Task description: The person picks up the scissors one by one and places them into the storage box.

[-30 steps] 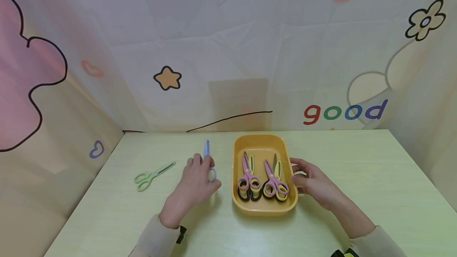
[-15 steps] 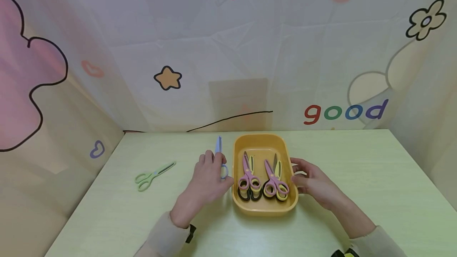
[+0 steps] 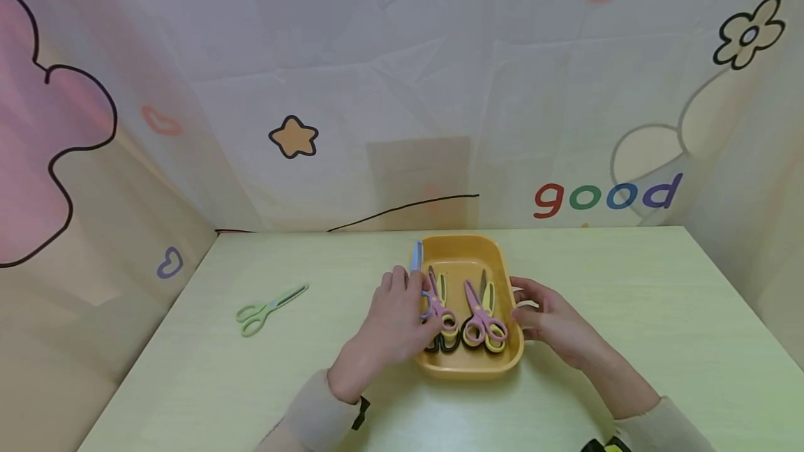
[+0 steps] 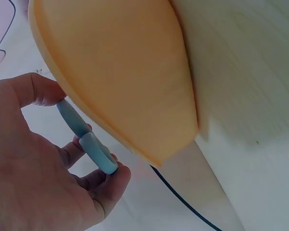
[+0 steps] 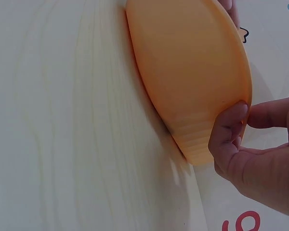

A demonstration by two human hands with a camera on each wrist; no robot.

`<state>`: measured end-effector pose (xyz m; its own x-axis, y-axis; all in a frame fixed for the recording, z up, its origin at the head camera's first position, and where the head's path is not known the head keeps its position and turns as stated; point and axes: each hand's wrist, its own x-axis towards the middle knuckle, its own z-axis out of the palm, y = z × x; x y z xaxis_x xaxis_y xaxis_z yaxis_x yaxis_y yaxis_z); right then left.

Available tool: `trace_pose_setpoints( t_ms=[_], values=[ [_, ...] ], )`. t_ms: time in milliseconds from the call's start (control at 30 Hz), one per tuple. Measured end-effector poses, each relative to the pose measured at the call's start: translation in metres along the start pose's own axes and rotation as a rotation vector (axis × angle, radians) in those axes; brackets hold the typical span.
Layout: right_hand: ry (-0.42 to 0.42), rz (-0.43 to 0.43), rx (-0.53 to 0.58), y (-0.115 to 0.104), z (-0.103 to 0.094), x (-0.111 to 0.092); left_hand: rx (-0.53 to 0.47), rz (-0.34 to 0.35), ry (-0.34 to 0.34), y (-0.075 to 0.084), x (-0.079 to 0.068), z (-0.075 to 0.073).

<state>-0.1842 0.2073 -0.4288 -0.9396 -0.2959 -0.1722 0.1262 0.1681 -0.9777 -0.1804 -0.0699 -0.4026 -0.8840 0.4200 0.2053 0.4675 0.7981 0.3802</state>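
My left hand pinches a pair of blue scissors over the left rim of a yellow plastic tray. The blades point away from me, and the hand hides part of the handles. In the left wrist view, the blue handle loops lie between thumb and fingers, outside the tray wall. My right hand holds the tray's right side, fingers and thumb at the rim. Inside the tray lie two pairs of pink scissors, one at left and one at right, above yellow and black-handled scissors.
A pair of green scissors lies on the light wooden table, left of the tray. Behind the table hangs a printed cloth backdrop, which also closes off both sides.
My left hand has carried the blue scissors rightward from the table left of the tray to over its left rim. The right hand and tray have stayed put.
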Motion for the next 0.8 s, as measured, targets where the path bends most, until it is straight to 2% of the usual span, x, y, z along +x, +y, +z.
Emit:
trace_pose_setpoints(
  t_ms=[200,400,533,800],
  values=[
    [0.001,0.001,0.001,-0.001,0.000,0.000,0.033,0.046,0.001,0.014,0.005,0.008],
    [-0.003,-0.011,0.010,-0.001,-0.001,0.000,0.034,0.072,-0.078,0.029,0.012,0.017],
    [-0.007,-0.018,0.007,-0.001,-0.002,0.000,0.075,0.047,-0.140,0.036,0.014,0.024],
    [-0.011,-0.017,-0.005,-0.001,0.000,-0.001,0.192,-0.029,-0.217,0.043,0.015,0.034]
  ],
)
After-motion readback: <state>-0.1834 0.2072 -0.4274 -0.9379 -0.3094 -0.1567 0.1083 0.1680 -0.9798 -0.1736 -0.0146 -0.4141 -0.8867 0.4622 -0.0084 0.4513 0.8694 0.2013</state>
